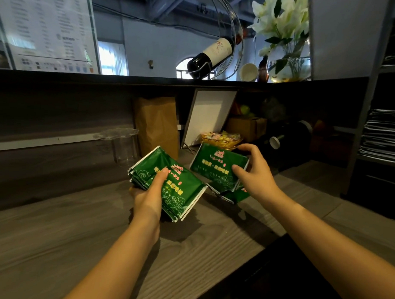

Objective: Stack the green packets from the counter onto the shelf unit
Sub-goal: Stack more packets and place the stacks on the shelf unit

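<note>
Bare table [61, 243] spreads wide on the near and left side. At its middle the left hand [149, 195] and right hand [253, 169] hold green packets [171, 186]. The back is closed by clear cups [122, 145], a paper bag [156, 126], a leaning white board [210, 115] and a basket of sweets [222, 138], all under a dark overhanging ledge [100, 79]. A dark machine [288, 141] stands right of the basket, with bare table in front of it up to the shelf unit [356, 121]. One tier there carries stacked sheets [381, 131], with dark space above them.
</note>
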The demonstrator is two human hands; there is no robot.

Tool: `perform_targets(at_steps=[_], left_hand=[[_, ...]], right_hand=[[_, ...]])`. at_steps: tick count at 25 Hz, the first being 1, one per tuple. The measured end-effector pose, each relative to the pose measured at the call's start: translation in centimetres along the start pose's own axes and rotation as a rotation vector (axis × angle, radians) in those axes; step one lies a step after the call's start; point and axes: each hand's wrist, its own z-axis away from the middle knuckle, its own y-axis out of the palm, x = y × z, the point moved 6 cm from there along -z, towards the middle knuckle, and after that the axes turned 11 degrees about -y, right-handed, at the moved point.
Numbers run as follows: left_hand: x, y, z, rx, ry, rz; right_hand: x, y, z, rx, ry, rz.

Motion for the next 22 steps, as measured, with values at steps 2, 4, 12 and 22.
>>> perform_targets(at_steps=[2,4,12,22], left_hand=[[-0.1,0.1,0.2,-0.003,0.001,0.007],[-0.1,0.2,0.2,-0.002,0.015,0.02],[-0.3,0.4,0.8,0.019,0.055,-0.013],[-0.5,0.0,-0.5,0.013,0.138,-0.051]], right_hand=[[0.8,0.6,0.3,-0.017,0.032,-0.211],[1.7,1.9,0.6,0.021,0.079,-0.494],[3.2,6.7,2.1,0.237,-0.026,-0.329],[2.8,6.8,2.2,0.34,-0.034,-0.14]])
